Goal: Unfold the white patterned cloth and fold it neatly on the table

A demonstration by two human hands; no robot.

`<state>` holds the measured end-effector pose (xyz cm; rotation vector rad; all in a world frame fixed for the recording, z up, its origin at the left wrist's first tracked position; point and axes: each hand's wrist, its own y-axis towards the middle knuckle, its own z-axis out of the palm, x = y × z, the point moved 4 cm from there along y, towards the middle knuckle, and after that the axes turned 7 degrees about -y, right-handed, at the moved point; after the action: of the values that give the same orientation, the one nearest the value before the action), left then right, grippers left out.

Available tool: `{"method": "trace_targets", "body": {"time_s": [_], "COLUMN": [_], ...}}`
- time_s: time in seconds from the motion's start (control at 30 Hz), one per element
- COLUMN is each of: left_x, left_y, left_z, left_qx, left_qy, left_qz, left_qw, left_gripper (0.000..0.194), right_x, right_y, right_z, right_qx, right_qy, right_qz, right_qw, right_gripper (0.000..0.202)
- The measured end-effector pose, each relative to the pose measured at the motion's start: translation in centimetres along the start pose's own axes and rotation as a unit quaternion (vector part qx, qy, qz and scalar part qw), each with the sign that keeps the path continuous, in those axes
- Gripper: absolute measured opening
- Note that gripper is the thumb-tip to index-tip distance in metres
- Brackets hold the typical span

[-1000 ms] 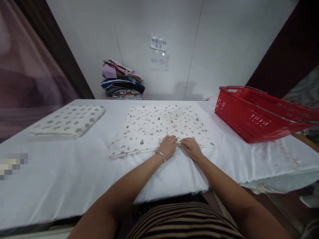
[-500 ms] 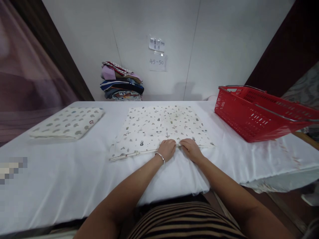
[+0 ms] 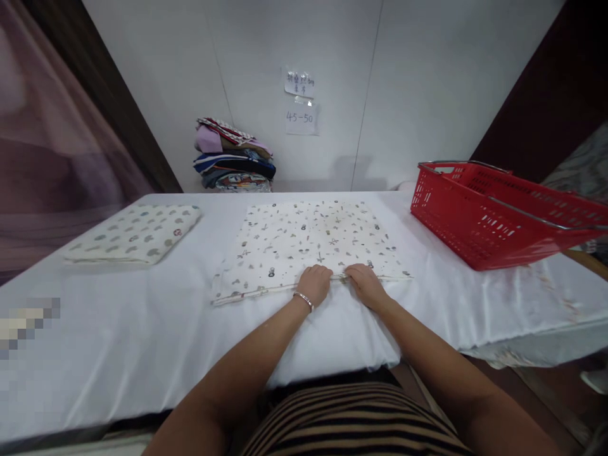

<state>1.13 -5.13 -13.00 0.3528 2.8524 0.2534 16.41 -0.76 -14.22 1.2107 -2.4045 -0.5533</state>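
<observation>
A cream cloth point(image 3: 294, 244) printed with small grey and brown figures lies folded flat on the white-covered table point(image 3: 156, 329). My left hand point(image 3: 314, 285), with a silver bracelet at the wrist, is closed on the middle of its near edge. Just to the right, my right hand point(image 3: 367, 286) pinches the same edge, a small gap between the two. Layers of fabric show along this edge, and the left corner sticks out a little towards me. My fingertips are partly hidden by the backs of my hands.
At the left lies another folded cloth point(image 3: 133, 234) with a mushroom-like print. A red plastic basket point(image 3: 494, 221) with metal handles stands at the right. Behind the table's far edge rises a stack of folded fabrics point(image 3: 235, 158), against a wall with paper notes point(image 3: 302, 118).
My left hand has slid slightly left along the near edge, so the gap between my hands is a little wider. The cloth stays in place, and the view has shifted slightly.
</observation>
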Motion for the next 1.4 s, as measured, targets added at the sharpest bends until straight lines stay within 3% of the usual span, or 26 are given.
{"method": "trace_targets", "body": {"time_s": [0.1,0.2,0.3,0.4,0.63,0.83,1.2,1.4], "left_x": [-0.1,-0.2,-0.7,-1.2,-1.1,-0.9,-0.7,-0.6], "left_y": [0.0,-0.2,-0.4,-0.5,0.3,0.4,0.8,1.5], "left_z": [-0.1,-0.4,-0.6,-0.3,0.4,0.0,0.2,0.6], "left_qx": [0.013,-0.02,-0.07,-0.073,-0.043,-0.026,0.019,0.055], "left_qy": [0.009,0.008,0.012,0.018,-0.002,-0.061,-0.034,0.015], "left_qz": [0.003,0.008,0.065,0.12,0.098,0.035,0.019,0.042], "left_qw": [1.0,1.0,0.995,0.99,0.994,0.997,0.999,0.997], "left_gripper": [0.022,0.024,0.023,0.019,0.021,0.017,0.021,0.017], "right_x": [0.0,0.0,-0.1,0.0,0.2,0.6,0.3,0.4], "right_y": [0.0,0.0,0.0,0.1,0.2,0.1,0.3,0.3], "right_z": [0.1,0.1,0.1,0.1,-0.1,-0.6,-0.2,-0.7], "right_qx": [0.0,-0.015,-0.008,0.005,0.006,0.01,0.014,0.067], "right_qy": [-0.003,-0.005,-0.007,-0.008,0.001,0.024,-0.003,-0.031], "right_qz": [-0.006,-0.014,-0.009,0.0,0.002,-0.016,0.001,0.024], "right_qw": [1.0,1.0,1.0,1.0,1.0,1.0,1.0,0.997], "right_gripper": [0.021,0.022,0.022,0.021,0.02,0.026,0.018,0.022]}}
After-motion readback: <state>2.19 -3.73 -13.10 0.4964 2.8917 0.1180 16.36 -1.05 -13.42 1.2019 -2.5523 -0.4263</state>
